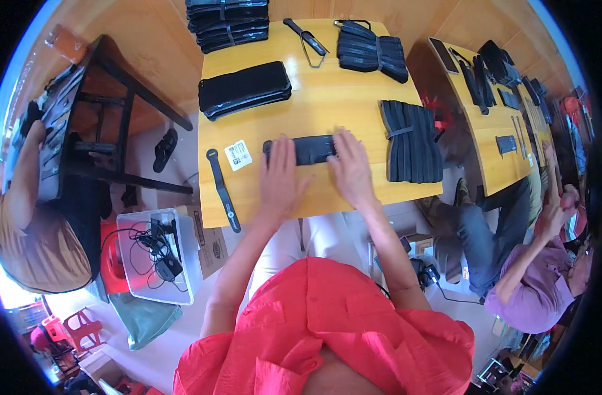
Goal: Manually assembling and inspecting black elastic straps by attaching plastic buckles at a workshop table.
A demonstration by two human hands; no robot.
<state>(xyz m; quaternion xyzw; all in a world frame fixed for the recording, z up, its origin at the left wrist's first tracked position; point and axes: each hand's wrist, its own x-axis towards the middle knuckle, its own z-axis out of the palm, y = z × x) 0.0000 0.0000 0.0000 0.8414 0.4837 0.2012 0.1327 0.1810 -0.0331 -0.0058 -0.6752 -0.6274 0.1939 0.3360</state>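
Note:
A flat black strip, like a folded pouch (309, 151), lies crosswise on the wooden table in front of me. My left hand (281, 174) rests flat over its left end, fingers stretched out and thumb apart. At the other end my right hand (350, 164) lies with its fingers extended, touching the edge. Parts of both ends are hidden under my fingers. Left of my left hand are a small white printed card (238, 155) and a narrow black strap (222, 191) with a rounded end.
Folded black pouches (245, 89) lie beyond my hands, with a taller stack (227, 26) behind. Banded black bundles sit at the right (411, 141) and far right (372, 52); a looped strap (307, 43) is between. People sit at side tables. A plastic bin (157, 263) holds cables.

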